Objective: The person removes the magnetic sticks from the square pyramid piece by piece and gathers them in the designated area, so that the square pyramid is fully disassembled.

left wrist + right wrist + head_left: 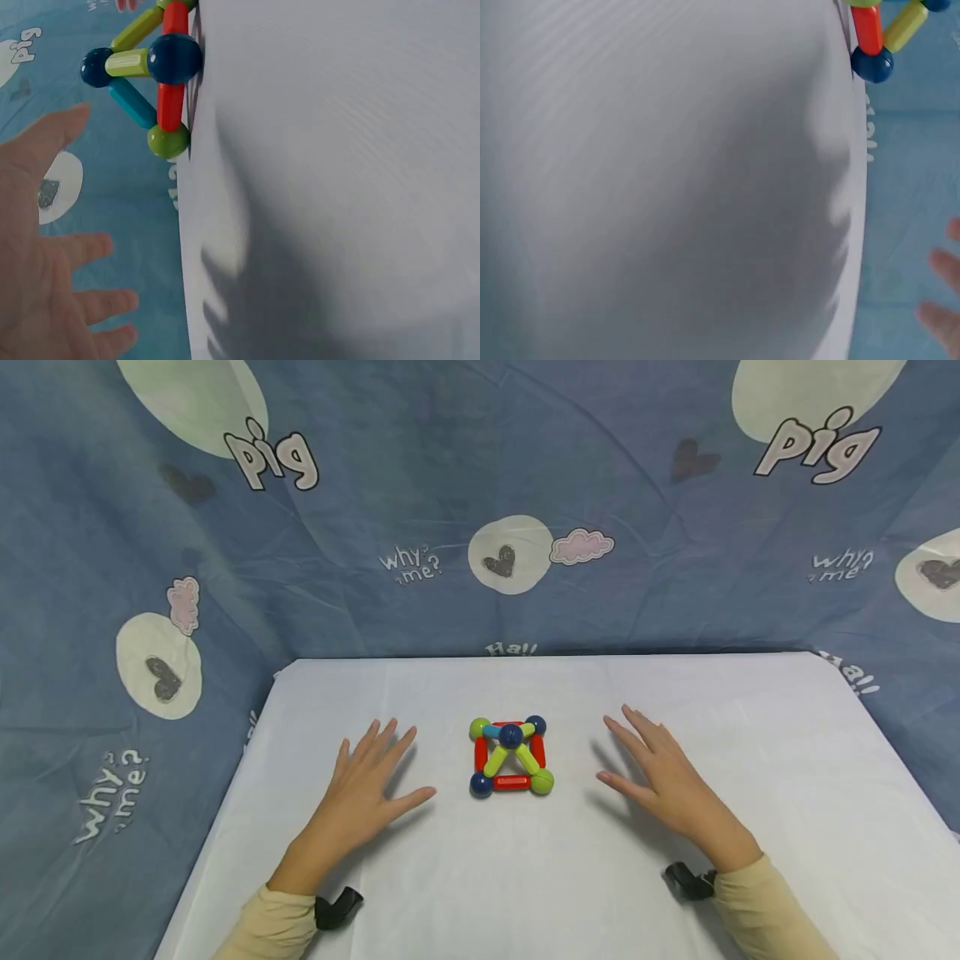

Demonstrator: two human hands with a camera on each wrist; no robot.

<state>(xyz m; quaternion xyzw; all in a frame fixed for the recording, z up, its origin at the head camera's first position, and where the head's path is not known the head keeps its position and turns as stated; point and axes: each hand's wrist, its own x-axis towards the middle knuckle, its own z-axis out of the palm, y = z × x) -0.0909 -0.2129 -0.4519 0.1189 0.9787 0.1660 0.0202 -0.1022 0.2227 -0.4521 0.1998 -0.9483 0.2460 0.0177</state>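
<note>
A small pyramid of toy rods and balls (512,782) stands on the white table between the two hands. Red rods form its square base, with green and dark blue balls at the corners. Green rods and a light blue one slope up to a dark blue ball (511,736) on top. To its left, the left hand (367,789) hovers with fingers spread, apart from the pyramid; the left wrist view shows the pyramid (174,58) beyond the thumb. On the other side the right hand (663,781) is held above the table, fingers spread, touching nothing.
The table (600,893) is covered with a white cloth. Behind it and at its sides hangs a blue printed curtain (360,602). Each wrist wears a black camera, the left one (339,908) and the right one (688,882), beside beige sleeves.
</note>
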